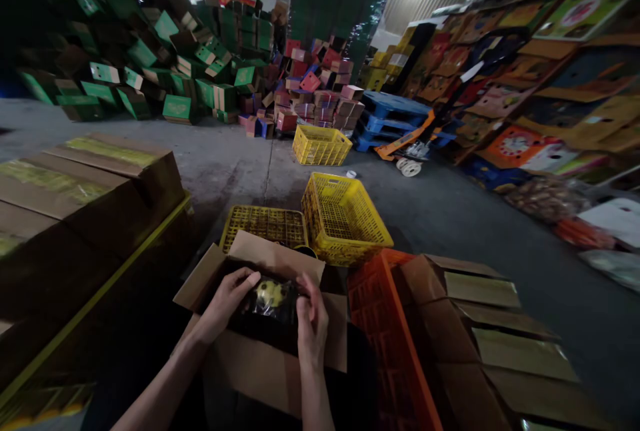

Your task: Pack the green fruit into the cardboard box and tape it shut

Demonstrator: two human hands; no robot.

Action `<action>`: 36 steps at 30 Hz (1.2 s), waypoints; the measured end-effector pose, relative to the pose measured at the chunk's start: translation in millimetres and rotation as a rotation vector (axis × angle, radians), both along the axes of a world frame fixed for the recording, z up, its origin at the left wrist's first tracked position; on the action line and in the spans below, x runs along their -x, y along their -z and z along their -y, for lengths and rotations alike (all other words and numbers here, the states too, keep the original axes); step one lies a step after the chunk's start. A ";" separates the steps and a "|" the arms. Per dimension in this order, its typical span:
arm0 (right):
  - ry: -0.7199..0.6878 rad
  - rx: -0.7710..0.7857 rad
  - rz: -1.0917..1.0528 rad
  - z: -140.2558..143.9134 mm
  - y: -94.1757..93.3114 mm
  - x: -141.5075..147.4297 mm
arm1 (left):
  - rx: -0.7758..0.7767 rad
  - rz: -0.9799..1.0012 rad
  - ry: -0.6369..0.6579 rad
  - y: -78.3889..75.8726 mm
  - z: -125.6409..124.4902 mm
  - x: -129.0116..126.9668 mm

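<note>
An open cardboard box (pixel 260 358) with its flaps spread sits in front of me. Both my hands are over its dark inside. My left hand (pixel 227 301) and my right hand (pixel 311 319) grip a clear plastic-wrapped package (pixel 273 298) with something yellow in it, one hand on each side. The package sits at the box's mouth. What else lies inside the box is too dark to tell.
An orange crate (pixel 390 344) and stacked cardboard boxes (pixel 480 331) stand at my right. Brown cartons (pixel 85 198) are piled at my left. Yellow crates (pixel 345 218) sit ahead on the concrete floor. Heaps of green and red boxes (pixel 200 64), blue pallets (pixel 395 114) and a pallet jack (pixel 410 151) lie farther off.
</note>
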State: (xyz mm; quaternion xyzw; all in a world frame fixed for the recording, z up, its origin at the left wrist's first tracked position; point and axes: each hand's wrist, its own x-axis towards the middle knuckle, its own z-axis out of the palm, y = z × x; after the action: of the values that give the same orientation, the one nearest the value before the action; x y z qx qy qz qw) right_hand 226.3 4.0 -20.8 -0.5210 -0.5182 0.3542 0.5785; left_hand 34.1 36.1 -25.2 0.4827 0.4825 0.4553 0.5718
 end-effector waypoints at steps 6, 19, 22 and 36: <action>-0.280 -0.041 0.308 -3.7 6.7 8.1 | -0.060 -0.023 0.087 -6.4 2.4 3.1; -0.057 -0.043 0.456 -5.7 4.2 4.7 | -0.035 0.240 -0.251 0.1 -3.1 2.4; -0.063 0.055 0.664 -4.7 2.3 9.9 | -0.006 0.341 -0.338 2.6 -6.0 5.1; -0.767 0.336 0.664 -14.4 -2.7 22.1 | 0.018 0.440 -0.331 0.0 -7.9 5.2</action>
State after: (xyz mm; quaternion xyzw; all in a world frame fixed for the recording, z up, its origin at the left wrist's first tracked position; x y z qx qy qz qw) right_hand 204.3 18.4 -18.2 -0.4638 -0.7626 0.4344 0.1210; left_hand 28.9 44.0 -25.3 0.2815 0.4231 0.6322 0.5849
